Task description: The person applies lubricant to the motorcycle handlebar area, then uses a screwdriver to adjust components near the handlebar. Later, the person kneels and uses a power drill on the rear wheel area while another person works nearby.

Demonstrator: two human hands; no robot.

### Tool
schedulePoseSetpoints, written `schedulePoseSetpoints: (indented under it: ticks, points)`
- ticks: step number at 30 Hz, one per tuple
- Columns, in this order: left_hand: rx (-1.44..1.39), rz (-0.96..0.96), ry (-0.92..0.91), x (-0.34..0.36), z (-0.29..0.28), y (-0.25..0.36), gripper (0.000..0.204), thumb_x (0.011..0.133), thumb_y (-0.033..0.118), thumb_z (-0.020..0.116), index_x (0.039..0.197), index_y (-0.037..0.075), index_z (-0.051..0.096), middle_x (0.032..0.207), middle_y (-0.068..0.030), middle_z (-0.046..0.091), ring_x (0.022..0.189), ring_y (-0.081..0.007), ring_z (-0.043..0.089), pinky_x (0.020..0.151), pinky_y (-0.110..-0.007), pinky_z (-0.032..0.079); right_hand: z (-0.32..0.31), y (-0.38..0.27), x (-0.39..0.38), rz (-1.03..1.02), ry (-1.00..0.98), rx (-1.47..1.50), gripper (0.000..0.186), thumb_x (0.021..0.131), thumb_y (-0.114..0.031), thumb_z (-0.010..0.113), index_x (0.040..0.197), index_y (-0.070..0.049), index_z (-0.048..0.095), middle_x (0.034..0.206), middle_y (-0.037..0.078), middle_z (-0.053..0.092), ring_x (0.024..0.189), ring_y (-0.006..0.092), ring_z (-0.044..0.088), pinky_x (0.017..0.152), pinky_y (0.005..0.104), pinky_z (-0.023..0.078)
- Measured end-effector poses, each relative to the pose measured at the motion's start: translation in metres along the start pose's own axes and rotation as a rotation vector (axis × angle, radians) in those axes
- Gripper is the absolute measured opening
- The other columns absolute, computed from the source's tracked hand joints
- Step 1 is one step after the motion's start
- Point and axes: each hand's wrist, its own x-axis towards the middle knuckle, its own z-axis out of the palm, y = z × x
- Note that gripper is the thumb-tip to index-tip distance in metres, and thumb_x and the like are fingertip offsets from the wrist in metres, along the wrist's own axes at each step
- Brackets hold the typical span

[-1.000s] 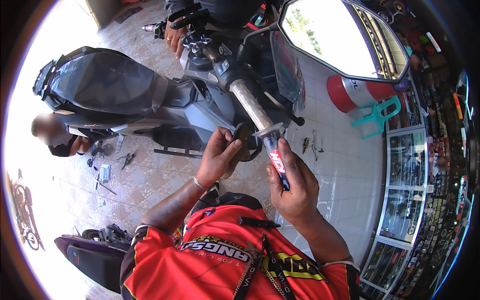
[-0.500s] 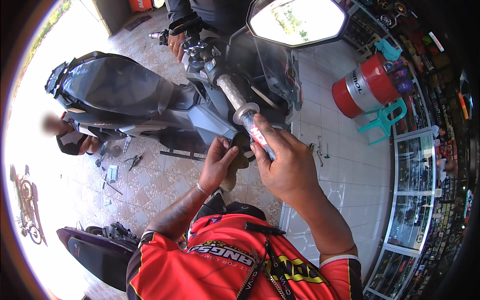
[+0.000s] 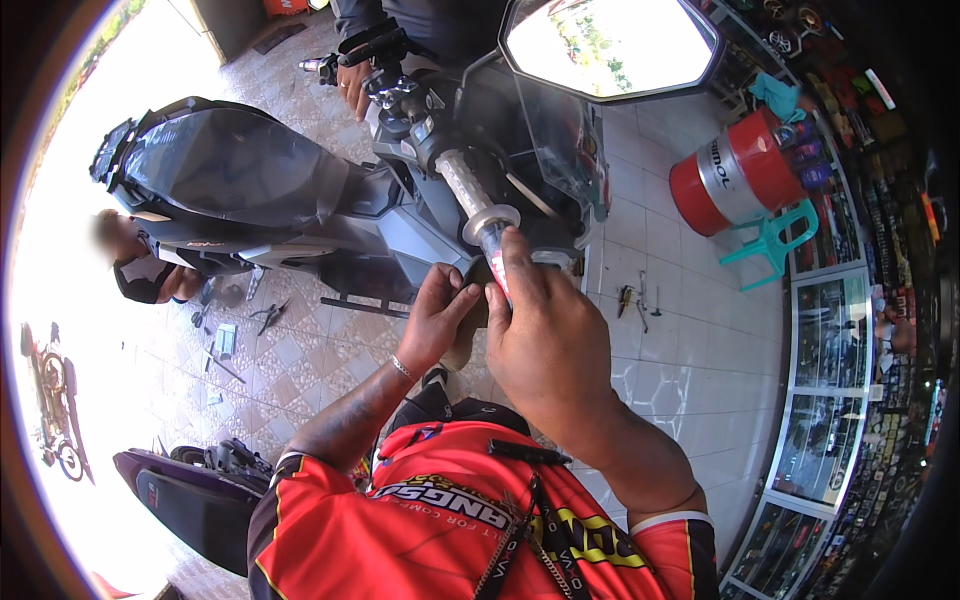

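My right hand (image 3: 552, 345) is wrapped round a dark handlebar grip (image 3: 493, 245) with a red and white marking. Its pale round flange (image 3: 490, 224) meets the outer end of the whitish ribbed throttle tube (image 3: 462, 182) on the scooter's handlebar. Much of the grip is hidden by my fingers. Just left of it, my left hand (image 3: 436, 318) is closed, thumb against fingers, at a dark piece (image 3: 478, 287) whose kind I cannot make out. Both hands nearly meet beside the grey scooter (image 3: 405, 240).
Another person's hand (image 3: 353, 90) rests by the far handlebar, and a second person (image 3: 150, 265) crouches at the left. A mirror (image 3: 612, 48) juts out above. Tools (image 3: 268, 315) lie on the tiles. A red drum (image 3: 735, 175), green stool (image 3: 775, 245) and glass cases (image 3: 820, 400) stand right.
My right hand has shifted left, closer to my left hand, and the grip's outer end has swung left with it. The left hand has moved only slightly.
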Motion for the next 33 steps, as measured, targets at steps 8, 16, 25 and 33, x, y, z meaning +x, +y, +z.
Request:
schedulePoseSetpoints:
  ticks: [8, 16, 25, 33]
  points:
    - [0.031, -0.002, -0.045, 0.004, 0.007, -0.002, 0.018, 0.101, 0.007, 0.060, 0.101, 0.010, 0.043, 0.093, 0.0031, 0.052, 0.091, -0.0038, 0.050, 0.076, -0.021, 0.045, 0.013, 0.005, 0.008, -0.049, 0.161, 0.082, 0.054, 0.088, -0.013, 0.071, 0.138, -0.003, 0.054, 0.090, 0.017, 0.066, 0.077, 0.0349, 0.068, 0.065, 0.0422, 0.055]
    - [-0.011, -0.027, -0.049, -0.002, 0.009, -0.008, 0.015, 0.102, 0.006, 0.057, 0.102, 0.010, 0.043, 0.097, 0.0014, 0.053, 0.087, -0.0040, 0.052, 0.074, -0.022, 0.047, 0.009, 0.015, 0.003, -0.011, 0.048, 0.160, 0.059, 0.086, -0.019, 0.074, 0.137, 0.002, 0.052, 0.096, 0.018, 0.065, 0.080, 0.0338, 0.068, 0.070, 0.0421, 0.056]
    - [-0.041, 0.006, -0.037, -0.006, -0.001, -0.020, 0.021, 0.099, 0.009, 0.064, 0.099, 0.010, 0.043, 0.087, 0.0070, 0.043, 0.077, -0.0012, 0.042, 0.065, -0.019, 0.039, -0.009, 0.013, -0.009, -0.354, 0.261, 0.103, 0.051, 0.086, -0.040, 0.077, 0.121, -0.004, 0.068, 0.122, 0.015, 0.059, 0.109, 0.0296, 0.058, 0.095, 0.0414, 0.045]
    - [-0.066, -0.059, -0.019, 0.007, -0.024, -0.017, 0.023, 0.099, 0.009, 0.064, 0.098, 0.011, 0.041, 0.080, 0.0069, 0.042, 0.063, -0.0012, 0.037, 0.050, -0.021, 0.032, 0.019, 0.016, 0.029, -0.462, 0.378, 0.231, 0.036, 0.090, -0.031, 0.068, 0.109, -0.001, 0.071, 0.106, 0.015, 0.065, 0.097, 0.0326, 0.063, 0.086, 0.0433, 0.053]
